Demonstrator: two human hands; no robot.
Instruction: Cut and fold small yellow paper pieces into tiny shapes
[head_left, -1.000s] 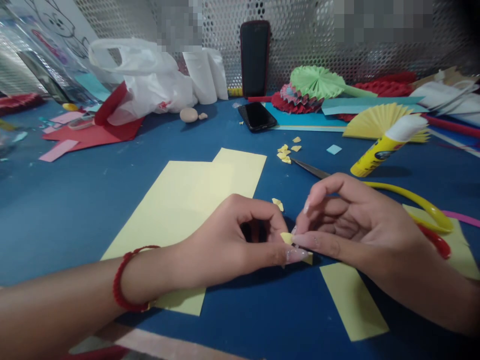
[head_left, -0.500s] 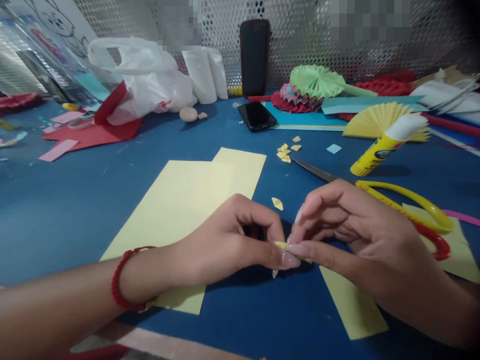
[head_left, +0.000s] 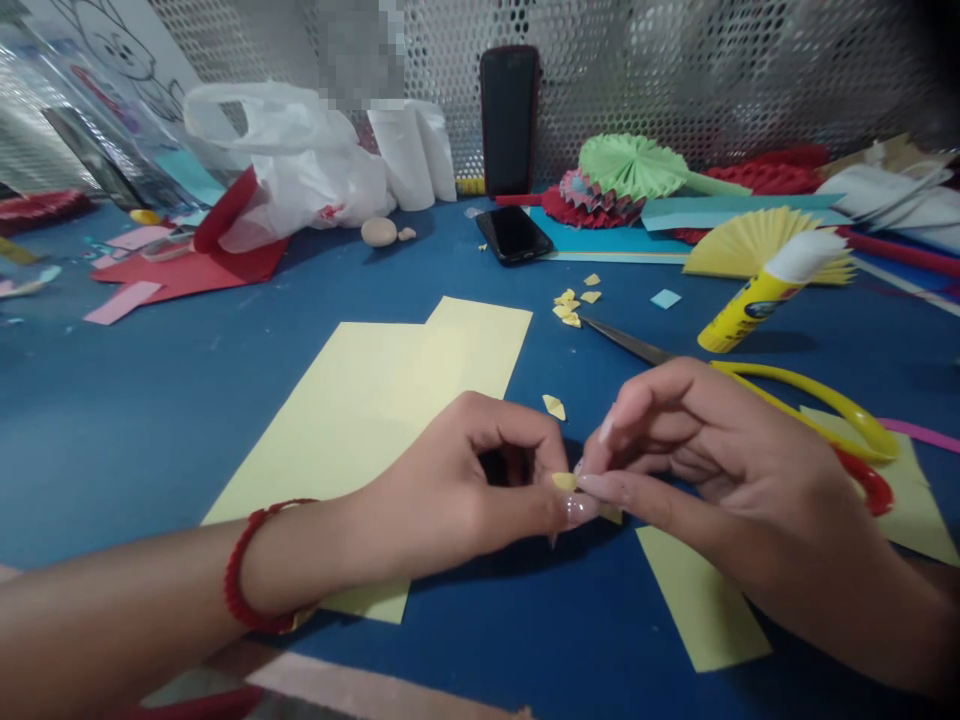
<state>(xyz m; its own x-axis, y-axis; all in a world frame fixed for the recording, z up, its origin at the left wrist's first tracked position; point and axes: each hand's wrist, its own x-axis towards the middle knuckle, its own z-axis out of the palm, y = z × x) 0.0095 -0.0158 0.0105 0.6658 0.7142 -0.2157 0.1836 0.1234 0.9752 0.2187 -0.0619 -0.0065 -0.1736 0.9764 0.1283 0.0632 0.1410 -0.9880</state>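
Observation:
Both of my hands meet low over a blue table (head_left: 135,420). My left hand (head_left: 465,490), with a red bracelet on the wrist, pinches a small folded piece of yellow paper (head_left: 564,482) between thumb and forefinger. My right hand (head_left: 712,470) pinches the same small yellow paper from the other side, fingers curled. Under my left hand lies a large pale yellow sheet (head_left: 382,390). A yellow paper strip (head_left: 697,600) lies below my right hand.
Yellow-handled scissors (head_left: 810,395) lie behind my right hand, a glue stick (head_left: 765,290) beyond them. Small yellow scraps (head_left: 574,305), a black phone (head_left: 514,233), an upright phone (head_left: 510,118), folded paper fans (head_left: 757,240), a white plastic bag (head_left: 300,160) and red paper (head_left: 180,270) crowd the far side.
My fingers have shifted slightly on the small yellow paper, pressing and turning it. Hands stay in the same place.

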